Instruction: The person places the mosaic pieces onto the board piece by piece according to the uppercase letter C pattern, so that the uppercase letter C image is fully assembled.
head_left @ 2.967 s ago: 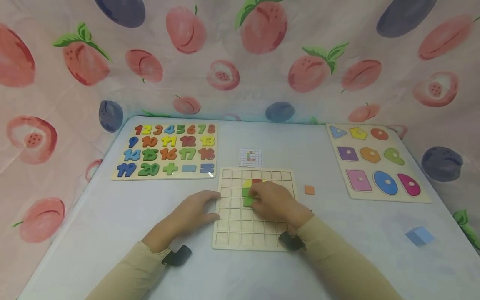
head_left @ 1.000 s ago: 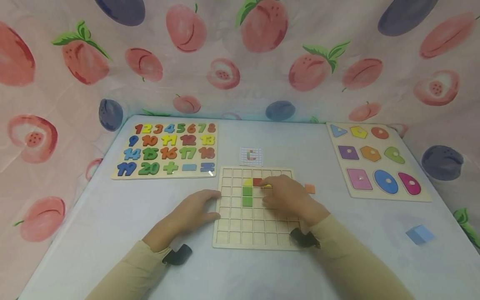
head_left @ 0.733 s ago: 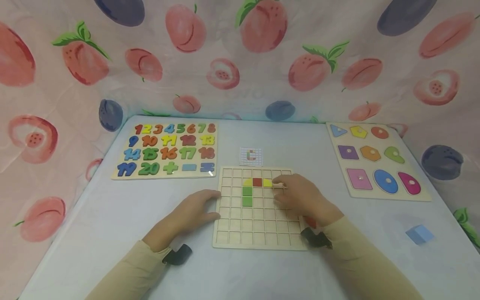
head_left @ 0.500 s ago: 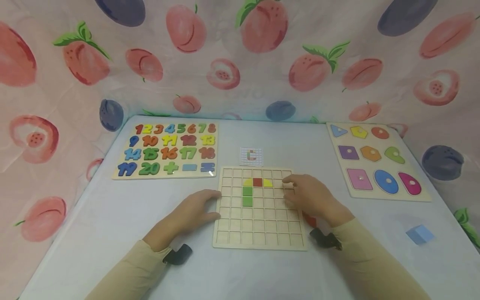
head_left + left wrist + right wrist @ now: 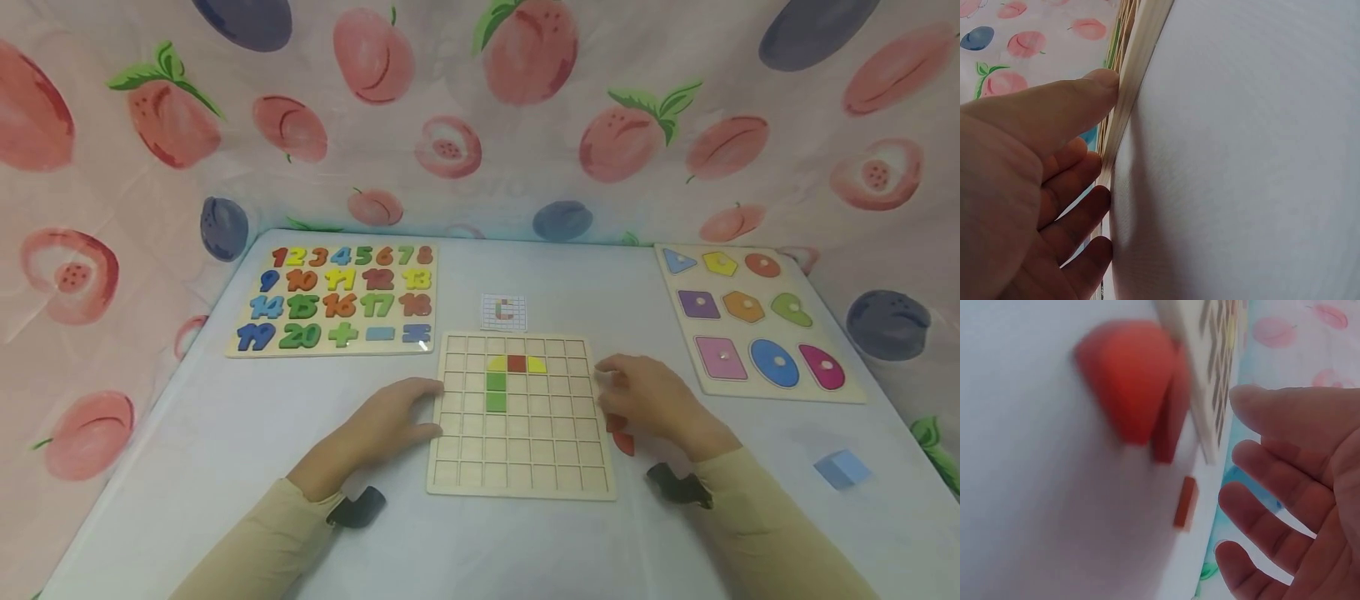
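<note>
A wooden grid board lies in front of me in the head view. Set in its cells are two yellow quarter-round pieces, a red square between them and two green squares below the left one. My left hand rests thumb and fingertips on the board's left edge. Just off the right edge hovers my right hand, fingers loosely bent and holding nothing. Beneath it lie red curved-edge pieces and an orange block, which the hand hides in the head view.
Behind the board lies a small pattern card printed with a C-like coloured shape. A number puzzle stands back left, a shape puzzle back right. A light blue block sits at the right. Fruit-patterned cloth rises behind.
My right hand has left the coloured pieces and moved right, off the board, covering the orange square and uncovering the right yellow piece and the red pieces. The left hand stays put.
</note>
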`<state>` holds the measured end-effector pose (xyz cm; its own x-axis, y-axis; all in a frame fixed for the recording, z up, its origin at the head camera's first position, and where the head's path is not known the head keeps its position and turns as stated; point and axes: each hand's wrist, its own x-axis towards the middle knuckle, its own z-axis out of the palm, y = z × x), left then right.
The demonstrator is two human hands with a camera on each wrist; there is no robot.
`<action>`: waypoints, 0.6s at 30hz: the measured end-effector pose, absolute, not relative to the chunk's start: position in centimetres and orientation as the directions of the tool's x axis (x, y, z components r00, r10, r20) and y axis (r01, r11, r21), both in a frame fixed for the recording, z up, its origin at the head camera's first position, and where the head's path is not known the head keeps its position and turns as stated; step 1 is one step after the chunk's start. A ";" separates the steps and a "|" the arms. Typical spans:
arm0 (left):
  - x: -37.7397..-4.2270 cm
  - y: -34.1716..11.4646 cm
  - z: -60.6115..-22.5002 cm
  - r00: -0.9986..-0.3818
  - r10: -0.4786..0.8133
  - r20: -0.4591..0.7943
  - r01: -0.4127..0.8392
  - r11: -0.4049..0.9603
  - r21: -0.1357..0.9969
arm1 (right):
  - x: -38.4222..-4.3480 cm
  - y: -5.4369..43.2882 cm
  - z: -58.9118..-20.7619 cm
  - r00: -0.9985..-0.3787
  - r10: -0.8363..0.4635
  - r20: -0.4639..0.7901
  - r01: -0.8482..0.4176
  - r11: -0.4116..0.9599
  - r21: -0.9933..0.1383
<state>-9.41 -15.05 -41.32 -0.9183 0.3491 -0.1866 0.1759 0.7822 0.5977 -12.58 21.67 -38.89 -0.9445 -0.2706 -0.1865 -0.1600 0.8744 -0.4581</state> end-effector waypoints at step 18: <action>-9.3 -15.1 -41.3 -0.918 0.349 -0.187 0.176 0.782 0.598 | -10.0 23.4 -39.6 -0.937 -0.303 -0.175 -0.201 0.875 -0.440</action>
<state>-9.30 -15.10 -41.28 -0.9181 0.3493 -0.1874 0.1757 0.7824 0.5975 -9.99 23.38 -39.65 -0.9366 -0.3033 -0.1754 -0.2010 0.8752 -0.4400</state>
